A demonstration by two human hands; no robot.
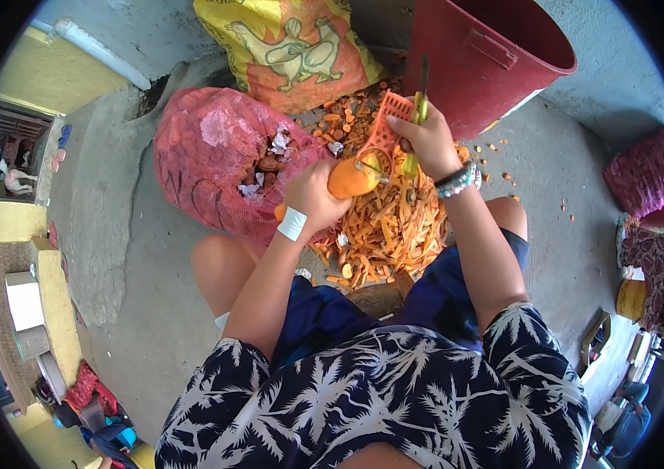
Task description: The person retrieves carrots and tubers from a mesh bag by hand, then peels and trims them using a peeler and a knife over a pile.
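My left hand point(315, 196) is closed around a large carrot point(351, 180) whose far end points up and right. In my right hand point(429, 138) are an orange plastic peeler point(383, 132) with a perforated handle and a yellow-green handled tool with a dark narrow blade point(423, 76), seemingly a knife. The peeler's head lies at the carrot's far end; whether it touches is hard to tell. Below both hands lies a heap of orange peelings point(396, 228). Left of my left hand rests a pink mesh sack point(214, 158), torn open over brownish roots and crumpled paper.
A yellow-and-orange printed sack point(302, 53) and a tall red bin point(484, 64) stand beyond the heap. Cut carrot pieces point(346, 114) are scattered on the concrete floor. Purple mesh bundles point(646, 173) lie at the right wall. Other people are partly visible at the rim.
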